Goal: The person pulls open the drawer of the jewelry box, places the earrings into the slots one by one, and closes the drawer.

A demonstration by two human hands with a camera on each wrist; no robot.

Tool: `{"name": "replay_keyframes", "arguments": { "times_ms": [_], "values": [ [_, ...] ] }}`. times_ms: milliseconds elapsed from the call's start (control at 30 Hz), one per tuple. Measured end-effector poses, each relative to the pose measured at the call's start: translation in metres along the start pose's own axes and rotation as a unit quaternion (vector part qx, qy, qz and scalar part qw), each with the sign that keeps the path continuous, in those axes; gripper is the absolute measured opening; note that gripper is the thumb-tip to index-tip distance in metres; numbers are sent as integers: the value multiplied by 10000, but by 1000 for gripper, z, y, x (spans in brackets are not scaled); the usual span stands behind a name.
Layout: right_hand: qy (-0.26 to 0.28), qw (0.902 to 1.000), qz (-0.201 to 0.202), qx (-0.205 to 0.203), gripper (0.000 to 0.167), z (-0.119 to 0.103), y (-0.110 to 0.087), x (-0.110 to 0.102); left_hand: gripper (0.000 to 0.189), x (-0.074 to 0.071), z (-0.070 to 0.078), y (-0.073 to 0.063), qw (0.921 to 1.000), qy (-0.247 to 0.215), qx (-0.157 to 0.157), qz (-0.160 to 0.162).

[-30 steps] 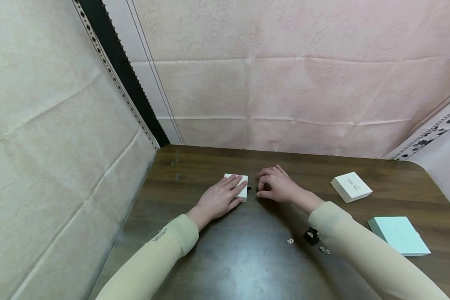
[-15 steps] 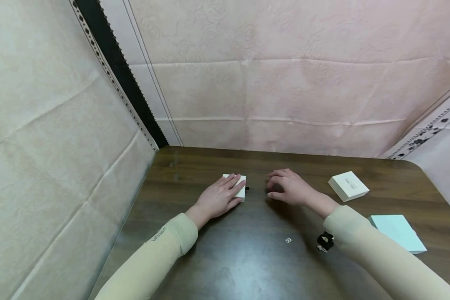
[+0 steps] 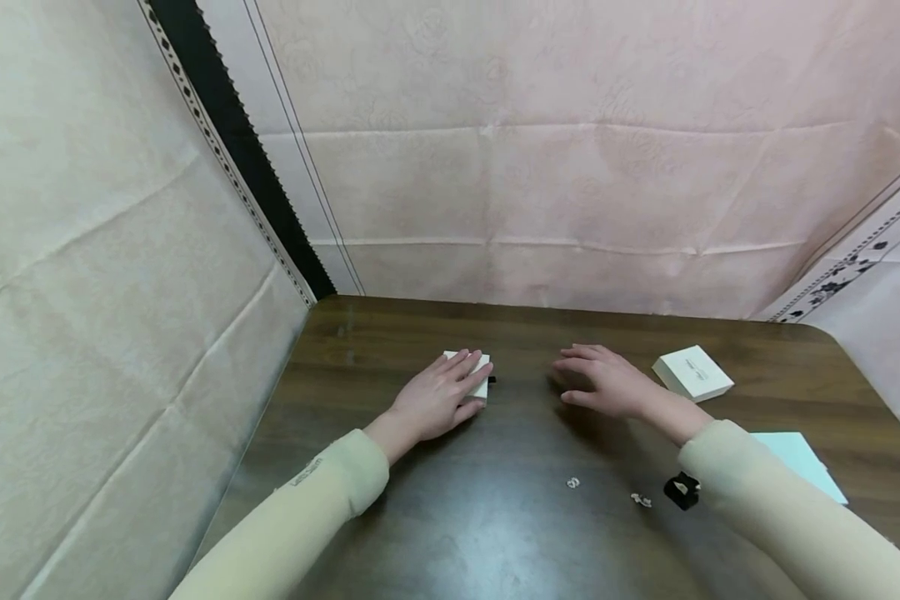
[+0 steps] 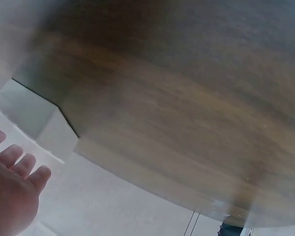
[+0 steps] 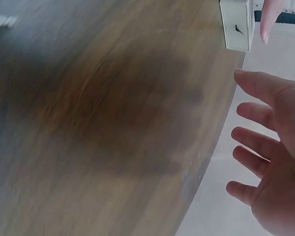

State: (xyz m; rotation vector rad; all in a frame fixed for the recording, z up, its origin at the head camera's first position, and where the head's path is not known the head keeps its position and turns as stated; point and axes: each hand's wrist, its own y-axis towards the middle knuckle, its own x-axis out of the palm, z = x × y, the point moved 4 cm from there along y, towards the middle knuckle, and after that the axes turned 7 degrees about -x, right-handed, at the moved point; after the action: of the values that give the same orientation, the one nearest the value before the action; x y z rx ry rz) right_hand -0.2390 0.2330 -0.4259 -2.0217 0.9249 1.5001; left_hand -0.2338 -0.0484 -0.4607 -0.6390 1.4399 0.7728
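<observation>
My left hand lies flat on a small white box, its fingers spread straight over the lid and covering much of it. A short black tab sticks out of the box's right side; the right wrist view shows the same tab on the box's end face. To the right, apart from that box, my right hand hovers over the table with nothing in it. Its fingers are loosely extended, and the right wrist view shows them apart. The left wrist view catches fingertips beside a pale box wall.
Two small silvery pieces lie on the dark wooden table. A second white box with printing stands beyond my right wrist. My sleeve partly hides a mint-green box. A black device sits at the right cuff.
My right hand has moved rightward, away from the white box, and its fingers have loosened from a curl. The black device at the cuff moved with it. My left hand stays on the box.
</observation>
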Motion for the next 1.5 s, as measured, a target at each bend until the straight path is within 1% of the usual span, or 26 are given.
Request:
{"name": "replay_keyframes", "arguments": {
  "times_ms": [167,333,467,700,767,933,1233,1500],
  "values": [
    [66,9999,-24,91,59,10,-18,-6,66,-4,0,-6,9999,-92,-96,-37],
    [-69,9999,85,28,63,22,-34,-17,66,-7,-1,-11,9995,-225,-156,-139],
    [-239,9997,104,-18,64,33,-44,-24,66,-9,-1,-14,9994,-219,-178,-175],
    [-639,9979,29,43,71,49,-62,-33,65,-7,2,-18,9995,-200,-102,-238],
    [-699,9975,-10,106,73,54,-68,-35,65,-7,4,-18,9995,-180,-74,-239],
    [-826,9965,42,66,78,67,-81,-39,65,-10,9,-19,9995,-172,-36,-266],
    [-1015,9948,13,22,86,87,-96,-44,66,-15,15,-21,9991,-150,-100,-389],
    [-899,9957,-113,183,88,100,-102,-38,67,-16,20,-24,9987,-86,-124,-488]
  ]
}}
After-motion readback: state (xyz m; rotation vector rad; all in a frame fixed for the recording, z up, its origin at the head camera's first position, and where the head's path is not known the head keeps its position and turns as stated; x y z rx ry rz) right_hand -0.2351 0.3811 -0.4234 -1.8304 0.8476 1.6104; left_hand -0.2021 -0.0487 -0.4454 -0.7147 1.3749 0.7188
